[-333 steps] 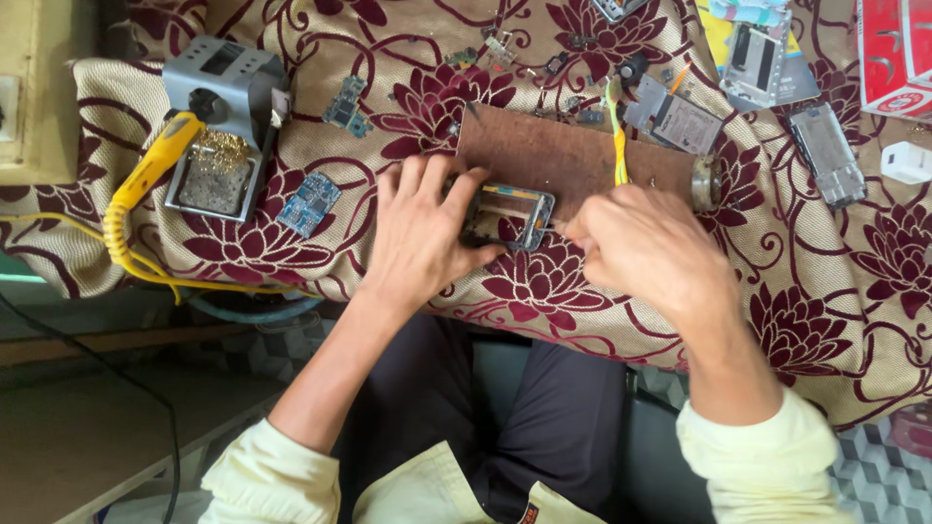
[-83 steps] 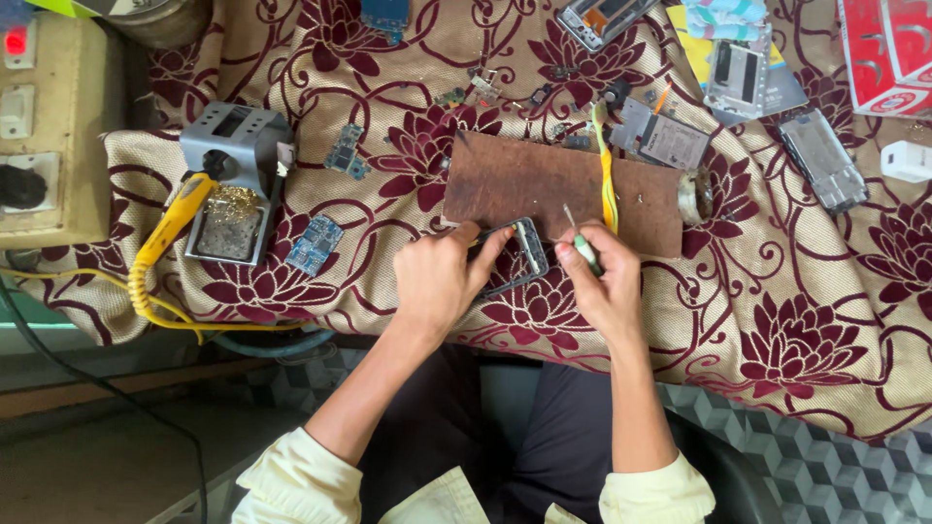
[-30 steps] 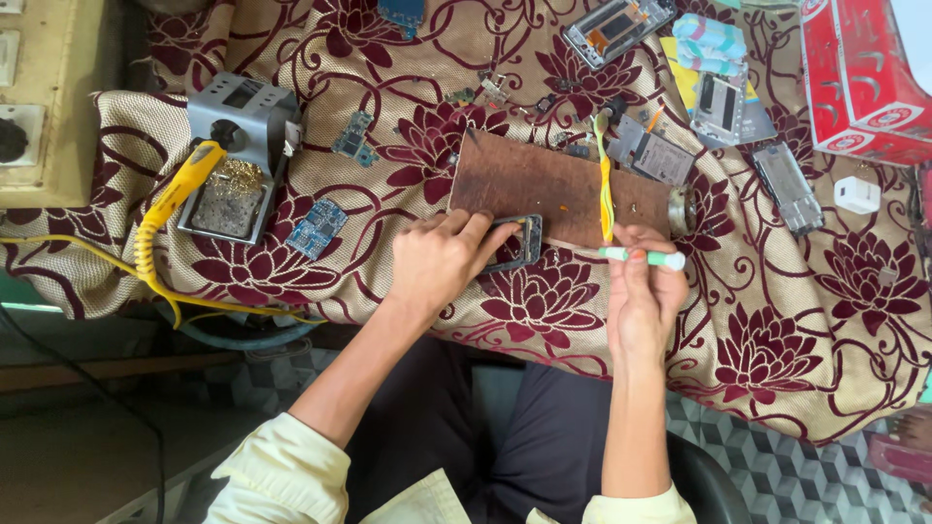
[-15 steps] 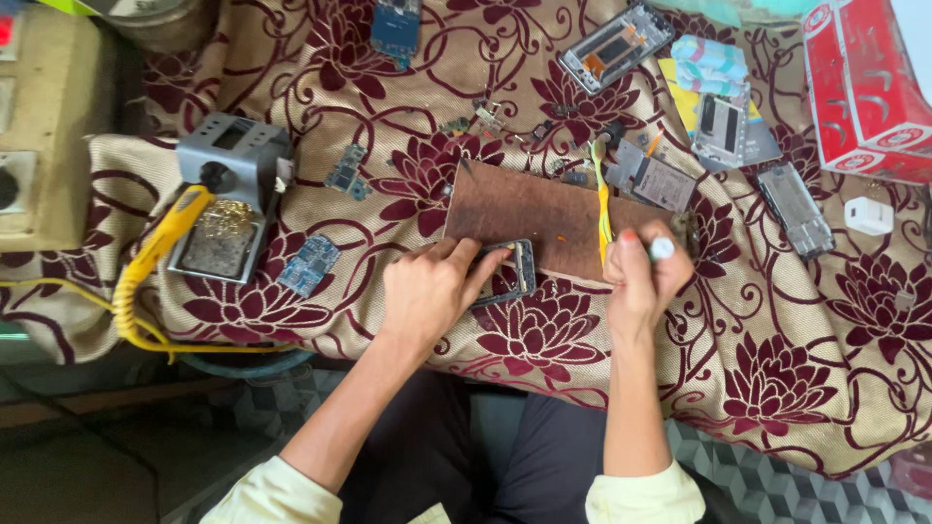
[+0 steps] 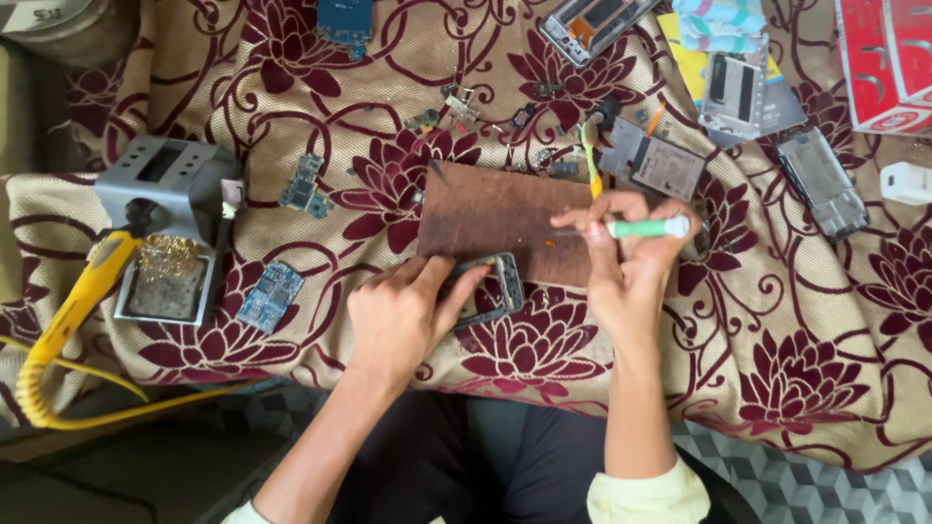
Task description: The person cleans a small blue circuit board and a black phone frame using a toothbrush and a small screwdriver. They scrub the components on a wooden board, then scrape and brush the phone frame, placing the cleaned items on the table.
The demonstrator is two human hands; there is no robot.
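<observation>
My left hand (image 5: 403, 315) presses on a small dark phone frame (image 5: 497, 293) that lies at the near edge of a brown wooden board (image 5: 490, 213). My right hand (image 5: 626, 262) grips a green-and-white screwdriver (image 5: 646, 229) held level, its tip pointing left over the board's right part. A yellow-green toothbrush-like tool (image 5: 590, 155) lies across the board's far right corner.
A grey soldering stand (image 5: 170, 223) with a yellow iron (image 5: 83, 296) sits at the left. Blue circuit boards (image 5: 270, 296) lie near it. Phone parts (image 5: 660, 165) and frames (image 5: 820, 180) are scattered at the back right, with a red box (image 5: 888, 58). A flowered cloth (image 5: 796, 369) covers the table.
My right hand has turned the screwdriver from end-on to level, tip pointing left over the board. My left hand stays on the phone frame.
</observation>
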